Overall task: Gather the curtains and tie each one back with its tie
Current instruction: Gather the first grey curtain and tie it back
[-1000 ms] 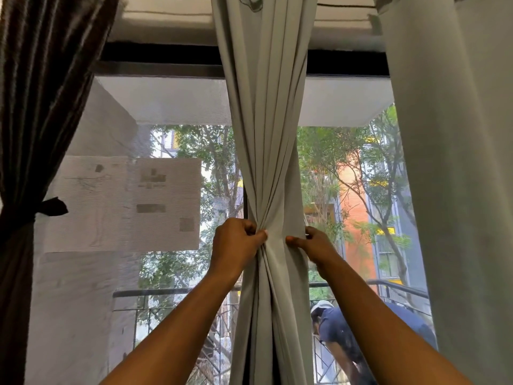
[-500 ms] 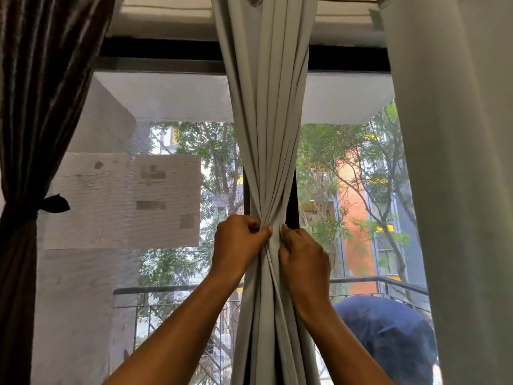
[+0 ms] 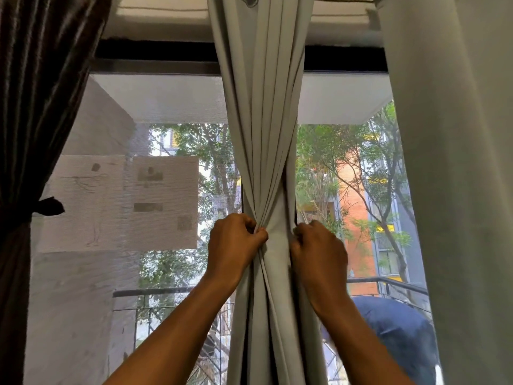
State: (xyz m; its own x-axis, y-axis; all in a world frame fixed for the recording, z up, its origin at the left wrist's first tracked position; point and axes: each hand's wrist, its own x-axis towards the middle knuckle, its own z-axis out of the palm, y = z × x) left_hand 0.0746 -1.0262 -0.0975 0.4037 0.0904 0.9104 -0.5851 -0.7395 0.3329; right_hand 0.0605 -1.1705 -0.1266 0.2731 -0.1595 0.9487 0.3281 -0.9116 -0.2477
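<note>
Grey curtain (image 3: 261,134) hanging mid-window (image 3: 166,101), gathered into a narrow bunch at mid-height, left grip (image 3: 236,243) clenched on its left folds, right grip (image 3: 319,251) curled round its right edge, dark curtain (image 3: 41,79) at left bound by tie (image 3: 51,206), pale curtain (image 3: 458,190) at right.

2 papers (image 3: 122,204) on window (image 3: 166,107), trees (image 3: 327,151), brick bldg (image 3: 358,218), railing (image 3: 155,292)

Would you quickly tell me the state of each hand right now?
Left hand: closed, fingers gripping the left side of the grey curtain.
Right hand: closed, fingers curled round the right edge of the grey curtain.
</note>
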